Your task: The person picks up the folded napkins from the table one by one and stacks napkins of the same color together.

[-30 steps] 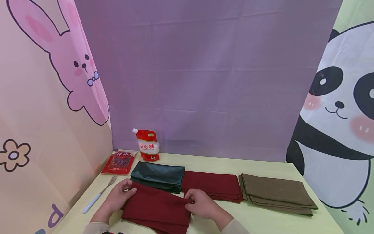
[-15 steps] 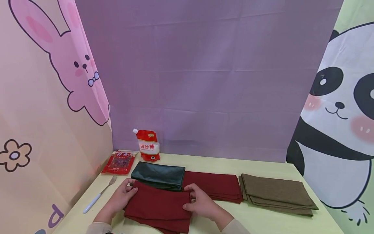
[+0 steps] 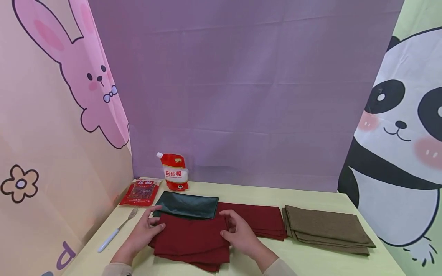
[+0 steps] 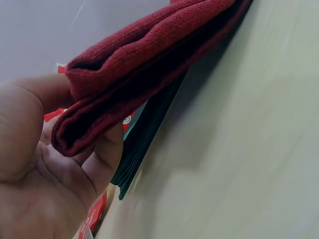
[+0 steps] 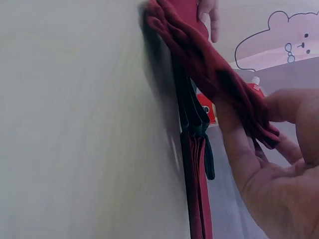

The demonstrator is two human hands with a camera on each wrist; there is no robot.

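A folded dark red cloth hangs just above the table between my two hands. My left hand pinches its left edge; the left wrist view shows the thick folded edge between thumb and fingers. At the cloth's right edge, my right hand grips the layers between thumb and fingers. The cloth's far edge overlaps the front of a folded dark green cloth. To the right of the green one lies a stack of red cloths.
A stack of olive-brown cloths lies at the right of the pale yellow table. A red-and-white sugar pouch, a red snack packet and a white-handled fork sit at the back left. Fabric backdrops close in three sides.
Both hands have carried the folded red cloth away from me; its far edge now covers the front of the green cloth. My right thumb has lifted.
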